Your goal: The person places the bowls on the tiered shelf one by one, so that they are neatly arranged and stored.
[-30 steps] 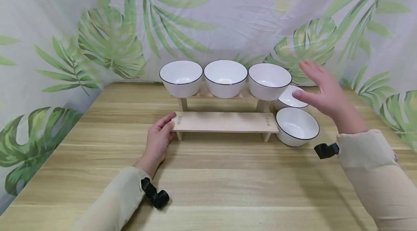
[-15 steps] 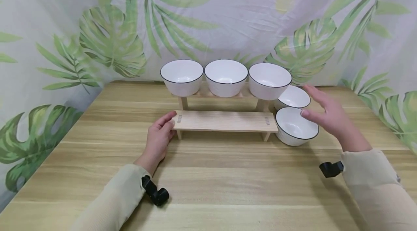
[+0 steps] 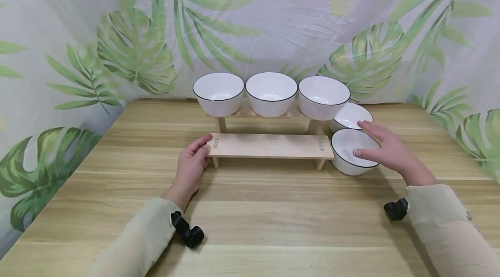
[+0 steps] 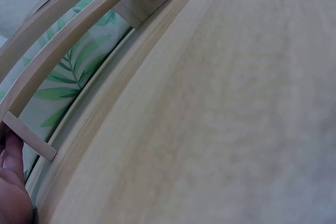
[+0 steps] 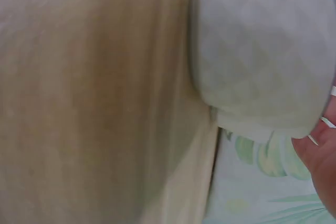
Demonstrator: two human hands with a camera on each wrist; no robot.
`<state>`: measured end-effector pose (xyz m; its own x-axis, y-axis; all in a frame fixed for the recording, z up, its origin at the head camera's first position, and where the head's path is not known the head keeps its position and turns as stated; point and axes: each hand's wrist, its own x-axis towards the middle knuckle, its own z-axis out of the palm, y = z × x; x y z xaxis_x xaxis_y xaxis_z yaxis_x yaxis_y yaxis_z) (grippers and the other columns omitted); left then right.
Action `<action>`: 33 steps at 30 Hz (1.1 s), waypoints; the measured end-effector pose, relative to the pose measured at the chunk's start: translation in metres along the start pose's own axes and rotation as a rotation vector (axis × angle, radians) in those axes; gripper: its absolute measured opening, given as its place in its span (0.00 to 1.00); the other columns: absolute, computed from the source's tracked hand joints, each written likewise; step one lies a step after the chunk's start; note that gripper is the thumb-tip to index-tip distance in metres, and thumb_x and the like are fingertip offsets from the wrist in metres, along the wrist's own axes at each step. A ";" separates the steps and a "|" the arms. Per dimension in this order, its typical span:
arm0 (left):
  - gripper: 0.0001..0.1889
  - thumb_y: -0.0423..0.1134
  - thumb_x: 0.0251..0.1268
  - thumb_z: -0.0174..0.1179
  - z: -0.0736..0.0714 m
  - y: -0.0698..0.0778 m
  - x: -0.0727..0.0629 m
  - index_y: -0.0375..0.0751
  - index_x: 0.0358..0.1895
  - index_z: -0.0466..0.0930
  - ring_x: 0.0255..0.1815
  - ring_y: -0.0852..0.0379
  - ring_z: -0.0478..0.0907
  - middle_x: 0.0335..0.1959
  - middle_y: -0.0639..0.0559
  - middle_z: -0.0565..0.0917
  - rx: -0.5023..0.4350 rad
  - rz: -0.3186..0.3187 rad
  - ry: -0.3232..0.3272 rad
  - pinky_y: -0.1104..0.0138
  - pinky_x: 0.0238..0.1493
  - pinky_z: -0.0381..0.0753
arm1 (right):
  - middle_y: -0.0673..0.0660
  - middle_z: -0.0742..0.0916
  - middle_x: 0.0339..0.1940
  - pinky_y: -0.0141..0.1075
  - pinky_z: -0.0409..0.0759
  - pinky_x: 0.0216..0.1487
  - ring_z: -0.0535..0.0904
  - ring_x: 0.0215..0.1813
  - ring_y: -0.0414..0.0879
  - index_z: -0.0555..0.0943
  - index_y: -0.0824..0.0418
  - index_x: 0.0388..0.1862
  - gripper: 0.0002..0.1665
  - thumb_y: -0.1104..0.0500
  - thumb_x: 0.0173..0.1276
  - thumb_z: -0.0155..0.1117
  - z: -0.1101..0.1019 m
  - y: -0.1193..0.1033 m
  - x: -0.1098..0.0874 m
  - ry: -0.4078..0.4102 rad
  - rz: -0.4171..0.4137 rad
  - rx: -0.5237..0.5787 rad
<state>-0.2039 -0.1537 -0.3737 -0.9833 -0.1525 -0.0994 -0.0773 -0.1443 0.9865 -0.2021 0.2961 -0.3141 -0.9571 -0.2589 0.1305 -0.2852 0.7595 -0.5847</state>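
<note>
A two-tier wooden rack [image 3: 269, 145] stands on the table in the head view. My left hand [image 3: 189, 167] grips the left end of its lower shelf; in the left wrist view, fingers [image 4: 13, 153] lie against a rack leg. Beside the rack's right end sits a white, dark-rimmed bowl [image 3: 349, 146], its side textured in the right wrist view. Over that bowl's right rim hovers my right hand [image 3: 392, 151], thumb and fingers spread apart; contact is unclear. Behind it is another white bowl [image 3: 350, 115], partly hidden.
Three matching bowls line the upper tier: a left bowl [image 3: 218, 90], a middle bowl [image 3: 271, 90] and a right bowl [image 3: 324, 92]. A leaf-patterned cloth [image 3: 289, 21] hangs behind the wood-grain table [image 3: 273, 220].
My right hand has come down from beside the upper tier to the front right bowl's rim. My left hand keeps its place on the rack.
</note>
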 end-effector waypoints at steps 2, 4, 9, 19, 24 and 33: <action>0.21 0.32 0.68 0.44 0.000 0.000 0.000 0.38 0.62 0.69 0.46 0.64 0.70 0.59 0.50 0.69 -0.001 -0.004 -0.002 0.76 0.37 0.73 | 0.72 0.60 0.69 0.64 0.50 0.63 0.51 0.69 0.71 0.60 0.66 0.69 0.49 0.51 0.52 0.70 0.003 0.001 0.000 -0.014 0.006 -0.015; 0.21 0.31 0.68 0.44 0.000 0.000 0.000 0.38 0.63 0.69 0.48 0.63 0.70 0.60 0.50 0.69 -0.002 -0.007 -0.001 0.76 0.38 0.73 | 0.72 0.59 0.70 0.64 0.49 0.62 0.50 0.69 0.71 0.59 0.66 0.70 0.50 0.49 0.52 0.70 0.005 0.001 0.001 -0.035 0.013 -0.039; 0.21 0.31 0.67 0.44 0.000 -0.001 0.000 0.38 0.63 0.69 0.49 0.62 0.70 0.60 0.50 0.69 -0.010 -0.006 0.001 0.76 0.38 0.73 | 0.72 0.56 0.71 0.66 0.50 0.61 0.48 0.69 0.72 0.58 0.66 0.70 0.54 0.46 0.50 0.71 0.010 -0.002 0.003 -0.053 0.018 -0.095; 0.21 0.32 0.68 0.44 -0.001 0.000 0.001 0.39 0.63 0.69 0.51 0.62 0.69 0.62 0.50 0.68 -0.006 -0.011 0.002 0.76 0.39 0.73 | 0.75 0.53 0.71 0.67 0.51 0.61 0.46 0.69 0.73 0.55 0.68 0.71 0.62 0.38 0.46 0.72 0.020 -0.005 0.007 -0.088 0.051 -0.209; 0.21 0.32 0.68 0.44 0.000 0.002 0.002 0.39 0.63 0.69 0.51 0.62 0.69 0.62 0.50 0.69 -0.011 -0.006 0.002 0.76 0.39 0.73 | 0.76 0.55 0.69 0.65 0.53 0.61 0.50 0.67 0.75 0.56 0.71 0.70 0.62 0.37 0.46 0.71 0.021 -0.009 0.007 -0.074 0.051 -0.240; 0.21 0.31 0.68 0.43 0.000 0.000 0.002 0.38 0.63 0.69 0.52 0.62 0.69 0.62 0.49 0.69 -0.017 -0.010 -0.009 0.77 0.41 0.74 | 0.77 0.63 0.65 0.63 0.59 0.59 0.57 0.64 0.72 0.62 0.75 0.65 0.57 0.41 0.46 0.71 0.024 -0.009 0.003 0.005 -0.013 -0.268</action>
<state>-0.2055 -0.1535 -0.3737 -0.9839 -0.1425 -0.1082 -0.0846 -0.1624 0.9831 -0.2014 0.2740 -0.3271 -0.9533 -0.2672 0.1405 -0.3003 0.8872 -0.3502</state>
